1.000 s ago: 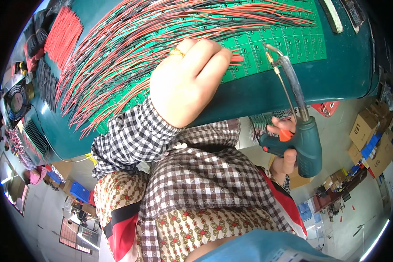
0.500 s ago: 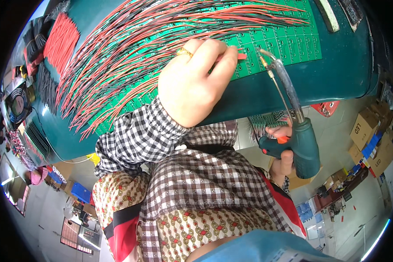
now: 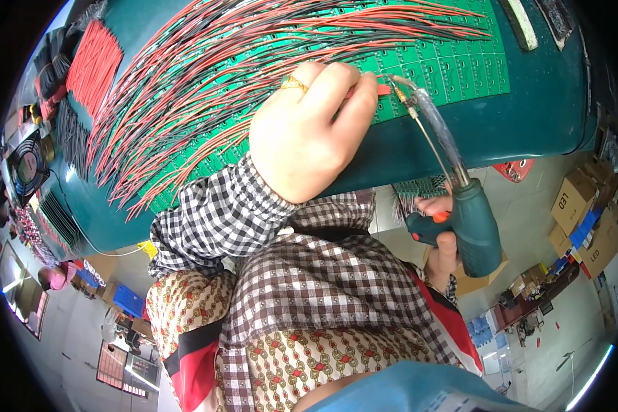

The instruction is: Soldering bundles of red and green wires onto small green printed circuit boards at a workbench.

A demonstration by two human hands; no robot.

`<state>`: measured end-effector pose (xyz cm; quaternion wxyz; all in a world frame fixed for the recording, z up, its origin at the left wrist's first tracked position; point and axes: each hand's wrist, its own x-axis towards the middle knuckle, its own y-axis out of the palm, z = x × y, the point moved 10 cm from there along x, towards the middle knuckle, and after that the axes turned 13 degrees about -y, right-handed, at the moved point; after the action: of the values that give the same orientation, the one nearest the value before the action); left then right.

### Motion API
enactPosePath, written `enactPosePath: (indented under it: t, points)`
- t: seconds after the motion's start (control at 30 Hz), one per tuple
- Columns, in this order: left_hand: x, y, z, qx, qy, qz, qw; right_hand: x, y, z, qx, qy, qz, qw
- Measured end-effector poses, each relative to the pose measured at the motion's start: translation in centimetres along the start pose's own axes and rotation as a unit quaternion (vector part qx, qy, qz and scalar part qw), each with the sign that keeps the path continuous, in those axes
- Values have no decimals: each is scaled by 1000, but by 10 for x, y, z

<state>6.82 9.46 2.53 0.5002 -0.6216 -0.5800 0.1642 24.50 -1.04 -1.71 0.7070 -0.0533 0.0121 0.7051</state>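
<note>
My left hand (image 3: 309, 134), a ring on one finger, is closed over the green circuit boards (image 3: 484, 72). Red wires (image 3: 384, 90) stick out past its fingertips; the rest of them are hidden by the hand. My right hand (image 3: 446, 253) is wrapped round the grip of a dark green soldering gun (image 3: 477, 230) with an orange trigger. The gun's bent metal tip and thin feed tube (image 3: 422, 130) reach up to the board, close beside the red wire ends. Long red and black wires (image 3: 206, 75) lie across the boards, left of and beyond my left hand.
Bundles of red wires (image 3: 95, 69) and black wires (image 3: 74, 137) rest at the table's left. A small fan (image 3: 29, 165) stands beyond them. A pale bar (image 3: 520, 24) lies at the far right of the green table (image 3: 529, 123). Cardboard boxes (image 3: 573, 199) are on the floor at right.
The soldering gun's tip has moved left, in toward the red wire ends, carried by my right hand. My left hand has stayed nearly in place.
</note>
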Motion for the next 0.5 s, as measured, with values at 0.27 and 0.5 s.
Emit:
enactPosePath:
  t: [0.27,0.5]
  points:
    - [2,0,0,-5,2,6,1000,4,1,0,-7,5,-7,1000]
    - [4,0,1,-1,-4,12,1000,1,-1,-2,-15,-7,12,1000]
